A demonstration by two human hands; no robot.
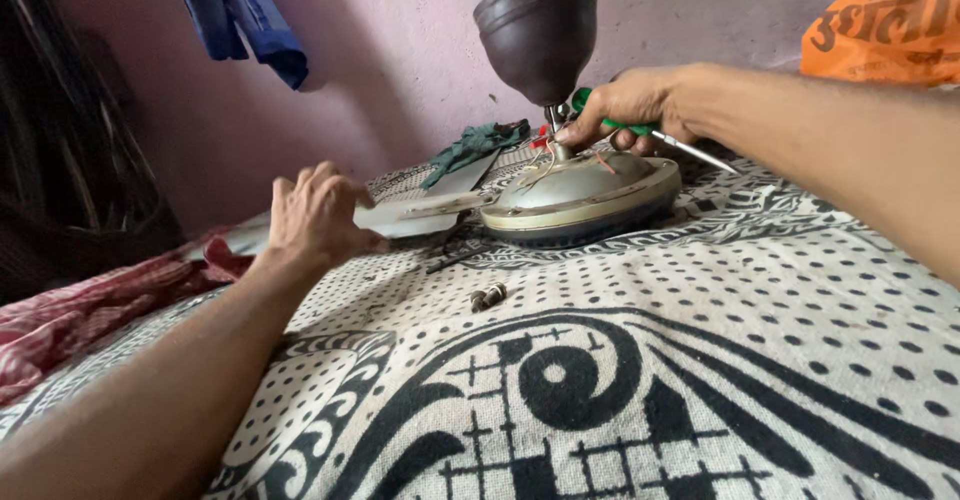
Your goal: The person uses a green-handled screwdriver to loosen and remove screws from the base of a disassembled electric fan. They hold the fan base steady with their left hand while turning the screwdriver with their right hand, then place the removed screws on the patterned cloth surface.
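Left hand (318, 222) fingers clasp fan blade (420, 215); right hand (628, 108) fingers grip green screwdriver (655, 137) above fan motor (580, 198).

Under your hands you have these surfaces. The fan motor housing (585, 198) is smooth painted metal, dull cream-grey with a darker rim and a faint sheen. The blade (415, 215) is flat sheet metal, matt and pale. The canopy cup (538, 28) is dark brown and semi-gloss. The screwdriver (640, 132) has a glossy green plastic handle and a bright steel shaft. The bedsheet (700, 360) is woven cloth, matt, printed black on white. The bag (885, 25) is thin orange plastic, slightly shiny.
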